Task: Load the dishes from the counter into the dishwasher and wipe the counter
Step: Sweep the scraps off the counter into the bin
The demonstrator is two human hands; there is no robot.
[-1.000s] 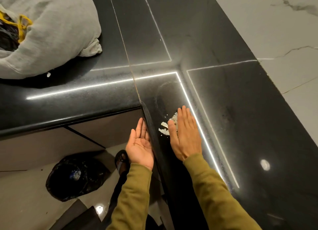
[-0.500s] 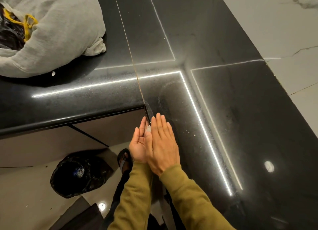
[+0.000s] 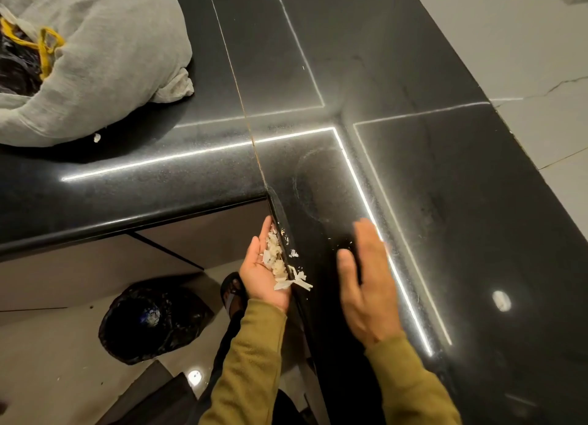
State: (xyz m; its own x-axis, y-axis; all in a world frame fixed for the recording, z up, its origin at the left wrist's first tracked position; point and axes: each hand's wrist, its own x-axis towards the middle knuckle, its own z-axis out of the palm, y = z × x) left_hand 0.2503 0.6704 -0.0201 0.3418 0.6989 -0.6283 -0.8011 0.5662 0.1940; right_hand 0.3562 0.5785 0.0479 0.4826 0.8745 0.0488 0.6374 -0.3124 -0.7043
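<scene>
A glossy black counter bends in an L around me. My left hand lies palm up, cupped just below the counter's inner edge, with a heap of pale food scraps in it. A few scraps still lie on the rounded edge beside that palm. My right hand hovers flat and blurred over the counter to the right of the scraps, fingers straight, holding nothing.
A grey cloth bundle with a yellow cord and dark contents lies on the counter at the far left. A black bin bag stands on the floor below. White marble wall borders the counter on the right.
My right hand swept the scraps left over the edge into my cupped left palm, then drew back to the right. The left hand now carries the scraps.
</scene>
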